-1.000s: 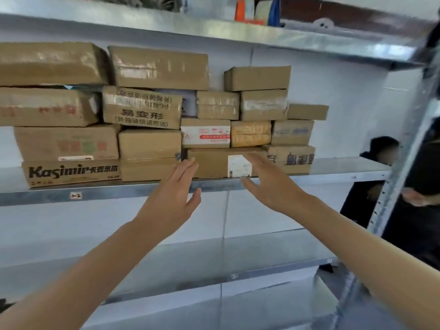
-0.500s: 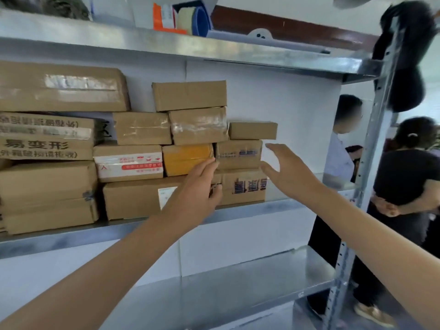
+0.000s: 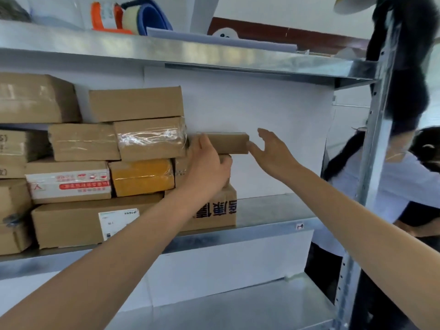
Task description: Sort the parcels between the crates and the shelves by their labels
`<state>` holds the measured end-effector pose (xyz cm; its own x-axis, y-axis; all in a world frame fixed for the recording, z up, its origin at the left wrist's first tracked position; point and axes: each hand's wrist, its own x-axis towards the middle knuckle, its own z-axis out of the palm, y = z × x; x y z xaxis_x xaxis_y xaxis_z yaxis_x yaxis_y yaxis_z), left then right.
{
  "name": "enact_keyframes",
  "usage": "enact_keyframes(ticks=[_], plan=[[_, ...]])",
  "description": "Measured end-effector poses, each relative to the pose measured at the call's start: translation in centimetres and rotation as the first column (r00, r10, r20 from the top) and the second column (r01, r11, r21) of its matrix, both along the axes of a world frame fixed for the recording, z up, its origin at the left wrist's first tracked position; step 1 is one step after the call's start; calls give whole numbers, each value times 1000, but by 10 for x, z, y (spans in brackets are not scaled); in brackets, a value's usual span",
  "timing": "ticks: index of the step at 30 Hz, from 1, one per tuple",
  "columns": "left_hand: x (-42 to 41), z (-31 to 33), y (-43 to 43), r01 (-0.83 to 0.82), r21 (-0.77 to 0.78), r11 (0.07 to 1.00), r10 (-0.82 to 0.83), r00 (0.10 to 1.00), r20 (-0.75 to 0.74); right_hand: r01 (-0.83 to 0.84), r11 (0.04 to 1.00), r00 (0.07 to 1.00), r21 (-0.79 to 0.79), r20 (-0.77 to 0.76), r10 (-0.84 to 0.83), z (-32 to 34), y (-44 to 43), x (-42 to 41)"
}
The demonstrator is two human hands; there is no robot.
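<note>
Several brown cardboard parcels are stacked on the middle metal shelf (image 3: 273,225). A small flat brown parcel (image 3: 228,143) lies on top of the rightmost stack. My left hand (image 3: 206,166) rests against its left end and the front of the parcel under it, fingers spread. My right hand (image 3: 271,153) is open, its thumb touching the small parcel's right end. Below sit a brown box with black characters (image 3: 219,210) and a long box with a white label (image 3: 78,222). A yellow parcel (image 3: 142,176) and a red-and-white printed parcel (image 3: 69,182) lie to the left.
The right part of the middle shelf is bare metal. A steel upright (image 3: 371,163) bounds the shelf on the right, with people standing behind it. Tape rolls (image 3: 128,17) sit on the top shelf. A lower shelf (image 3: 238,306) runs beneath.
The view has swung right and closer to the shelf. Both hands rose and reached forward to the small top parcel on the right stack, one at each end.
</note>
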<state>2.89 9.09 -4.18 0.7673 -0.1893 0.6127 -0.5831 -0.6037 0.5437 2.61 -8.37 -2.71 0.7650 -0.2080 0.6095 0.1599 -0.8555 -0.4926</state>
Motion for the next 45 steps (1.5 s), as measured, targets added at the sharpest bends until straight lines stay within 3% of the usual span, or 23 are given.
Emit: enact_keyframes(ticks=[7, 12, 14, 19, 22, 25, 29, 35, 39, 45], plan=[[21, 23, -18, -83, -134, 987, 52, 974, -219, -107, 980, 987, 165, -100, 125, 10, 4, 19], [26, 22, -24, -97, -187, 978, 55, 975, -217, -160, 939, 977, 303, -86, 194, 4, 2, 24], [24, 19, -22, -34, -291, 956, -25, 980, -196, -179, 927, 979, 329, -34, 201, 2, -3, 17], [-6, 4, -14, 168, -623, 764, -284, 954, -92, -185, 917, 979, 352, 149, 140, -15, -16, -22], [-26, -17, -12, 234, -705, 670, -406, 910, -83, -158, 909, 976, 386, 203, 83, -41, -18, -54], [-41, -45, -8, 268, -718, 643, -475, 875, -99, -190, 865, 968, 465, 235, 86, -72, -19, -86], [-54, -89, 2, 248, -680, 690, -474, 865, -165, -211, 798, 968, 564, 237, 89, -112, -18, -118], [-66, -160, 27, 45, -656, 753, -353, 869, -346, -161, 752, 984, 639, 166, 70, -166, 4, -132], [-79, -190, 53, -59, -642, 765, -250, 891, -380, -132, 744, 991, 655, 97, 90, -197, 28, -128], [-90, -223, 97, -188, -607, 772, -134, 885, -446, -191, 775, 965, 603, -30, 261, -226, 66, -108]])
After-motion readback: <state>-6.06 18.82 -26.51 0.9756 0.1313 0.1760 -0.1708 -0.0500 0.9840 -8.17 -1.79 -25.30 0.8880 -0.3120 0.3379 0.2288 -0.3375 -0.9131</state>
